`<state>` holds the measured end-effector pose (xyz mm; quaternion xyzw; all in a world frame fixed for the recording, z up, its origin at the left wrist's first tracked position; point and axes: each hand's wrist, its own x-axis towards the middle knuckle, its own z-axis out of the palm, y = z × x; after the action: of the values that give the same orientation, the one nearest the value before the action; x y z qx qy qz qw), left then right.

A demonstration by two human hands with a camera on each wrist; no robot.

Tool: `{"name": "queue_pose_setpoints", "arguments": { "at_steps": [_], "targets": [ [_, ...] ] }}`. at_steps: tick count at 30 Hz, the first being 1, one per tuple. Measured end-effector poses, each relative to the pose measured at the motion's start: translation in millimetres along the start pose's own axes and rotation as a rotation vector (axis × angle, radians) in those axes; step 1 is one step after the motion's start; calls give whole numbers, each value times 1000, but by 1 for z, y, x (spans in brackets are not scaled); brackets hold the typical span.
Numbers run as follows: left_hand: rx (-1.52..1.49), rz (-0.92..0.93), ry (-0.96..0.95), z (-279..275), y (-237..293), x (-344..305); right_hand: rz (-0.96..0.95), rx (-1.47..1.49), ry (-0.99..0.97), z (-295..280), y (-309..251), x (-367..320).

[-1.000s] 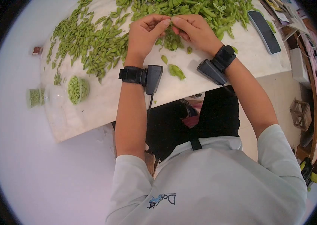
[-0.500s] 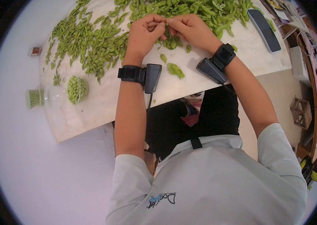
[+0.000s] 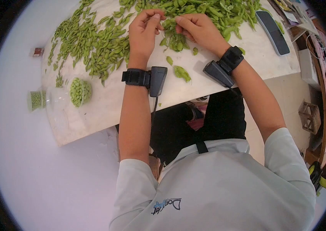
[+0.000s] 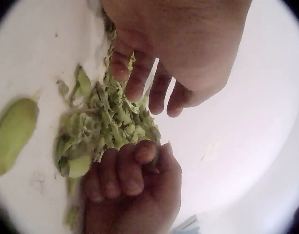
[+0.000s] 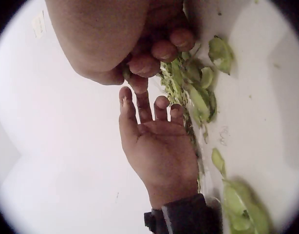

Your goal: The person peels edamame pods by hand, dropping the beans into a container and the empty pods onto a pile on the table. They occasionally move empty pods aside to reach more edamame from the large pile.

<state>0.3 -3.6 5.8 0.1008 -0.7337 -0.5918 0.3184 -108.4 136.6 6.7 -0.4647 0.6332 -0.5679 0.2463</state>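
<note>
The left hand (image 3: 143,37) is a little to the left of the right hand (image 3: 204,32), over the near edge of the pod heap (image 3: 175,41). In the left wrist view the left hand (image 4: 181,46) has its fingers loosely spread, with nothing visible in them. Curled fingers of the right hand (image 5: 103,36) pinch a small green piece (image 5: 126,72) between thumb and index finger in the right wrist view; it looks like part of a pod. The open palm of the left hand (image 5: 164,153) faces it, fingertips close by.
Many green pods (image 3: 109,50) spread over the left of the white table (image 3: 132,104). A clear tub of shelled beans (image 3: 80,92) lies near the left edge, another small container (image 3: 35,101) beside it. A phone (image 3: 272,33) lies at right, loose pods (image 3: 181,73) nearer the person.
The hands were touching at the fingertips; now they are apart. My left hand has moved left and its fingers have loosened, while my right hand has shifted slightly right.
</note>
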Motion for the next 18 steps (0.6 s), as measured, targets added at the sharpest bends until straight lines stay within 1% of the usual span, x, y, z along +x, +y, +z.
{"name": "queue_pose_setpoints", "arguments": {
  "at_steps": [2, 5, 8, 11, 18],
  "targets": [
    [-110, -18, -45, -3, -7, 1, 22, -1, -5, 0, 1, 0],
    [-146, -4, -89, -5, -12, 2, 29, 12, 7, 0, 2, 0],
    [-56, -27, 40, 3, -2, 0, -3, 140, -33, -1, 1, 0],
    [-307, -121, 17, 5, 6, -2, -73, 158, -26, 0, 1, 0],
    [-304, -80, -65, 3, -2, -3, -34, 255, -84, 1, 3, -2]
  ]
}}
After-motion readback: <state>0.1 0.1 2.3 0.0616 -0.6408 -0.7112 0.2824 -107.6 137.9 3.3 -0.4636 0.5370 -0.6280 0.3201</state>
